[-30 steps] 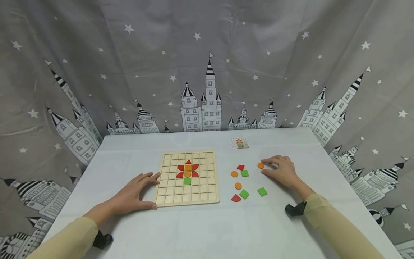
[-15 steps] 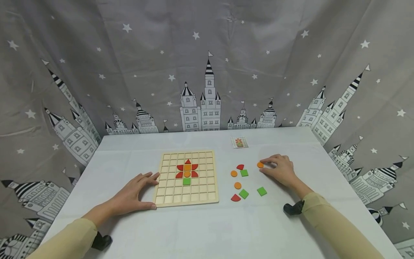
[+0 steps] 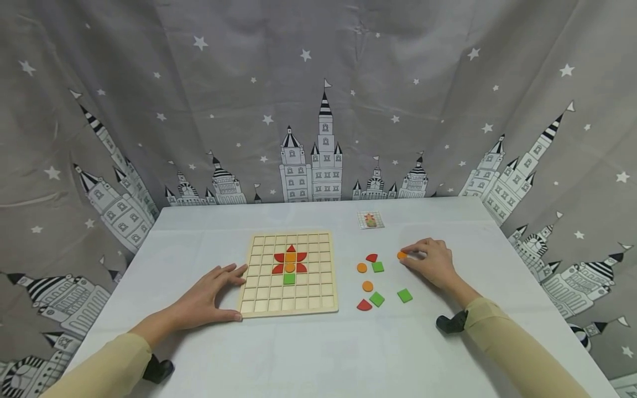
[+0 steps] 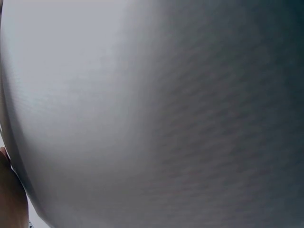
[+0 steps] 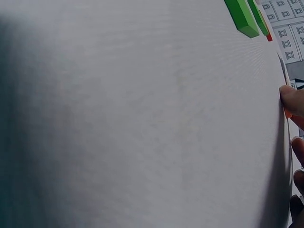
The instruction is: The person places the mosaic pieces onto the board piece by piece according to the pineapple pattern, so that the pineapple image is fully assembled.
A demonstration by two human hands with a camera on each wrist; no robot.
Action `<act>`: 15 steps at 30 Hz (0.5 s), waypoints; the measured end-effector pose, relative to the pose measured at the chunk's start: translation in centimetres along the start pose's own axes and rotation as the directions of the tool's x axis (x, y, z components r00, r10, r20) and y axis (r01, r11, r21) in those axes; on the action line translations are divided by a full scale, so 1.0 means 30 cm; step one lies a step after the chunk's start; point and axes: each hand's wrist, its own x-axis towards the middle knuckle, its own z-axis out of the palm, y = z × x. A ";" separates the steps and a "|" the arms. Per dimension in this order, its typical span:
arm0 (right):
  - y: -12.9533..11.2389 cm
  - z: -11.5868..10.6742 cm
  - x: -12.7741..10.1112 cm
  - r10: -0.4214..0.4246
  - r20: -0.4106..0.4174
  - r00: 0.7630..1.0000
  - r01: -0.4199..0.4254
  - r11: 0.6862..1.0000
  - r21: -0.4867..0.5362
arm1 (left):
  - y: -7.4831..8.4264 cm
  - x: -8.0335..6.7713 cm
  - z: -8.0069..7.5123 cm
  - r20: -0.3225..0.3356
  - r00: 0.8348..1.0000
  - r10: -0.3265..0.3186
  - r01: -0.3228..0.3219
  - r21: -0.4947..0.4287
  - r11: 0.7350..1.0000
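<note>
My right hand [image 3: 431,263] pinches an orange disc [image 3: 401,255] at the right of the table, its thumb and index fingertips at the disc's edge. In the right wrist view, the thumb [image 5: 293,99] and a sliver of orange show at the right edge. My left hand [image 3: 206,296] rests beside the wooden grid board [image 3: 318,287], fingertips at its left edge and thumb at its near left corner. On the board, red pieces [image 3: 301,257] surround an orange square [image 3: 290,257] and an orange disc [image 3: 290,268], with a green square [image 3: 289,279] below.
Between board and right hand lie loose pieces: orange discs [image 3: 367,286], green squares [image 3: 376,299] and red quarter-circles [image 3: 364,305]. A small pattern card [image 3: 370,220] lies at the back of the white table [image 3: 308,359]. Behind hangs a grey castle-print curtain [image 3: 224,83].
My right thumb and index finger have closed in on the orange disc, hiding more of it. The left hand and board stay put; the head view shifts slightly.
</note>
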 end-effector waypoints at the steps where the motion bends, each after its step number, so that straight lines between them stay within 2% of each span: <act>1: -0.001 0.002 -0.001 -0.002 -0.002 1.000 0.002 1.000 0.000 | 0.000 -0.001 0.001 -0.004 1.000 0.006 -0.006 -0.001 1.000; 5: -0.006 0.006 -0.001 -0.023 -0.010 1.000 0.023 1.000 -0.008 | -0.001 -0.003 0.002 -0.013 1.000 0.025 -0.025 -0.007 1.000; 9: -0.029 0.006 0.005 -0.055 -0.018 0.998 0.055 0.998 0.001 | 0.001 0.000 0.000 0.000 1.000 0.017 -0.017 -0.013 1.000; 15: -0.141 0.018 0.021 -0.101 0.001 0.995 0.100 0.993 0.065 | 0.000 0.001 -0.004 0.012 1.000 0.008 -0.008 -0.007 1.000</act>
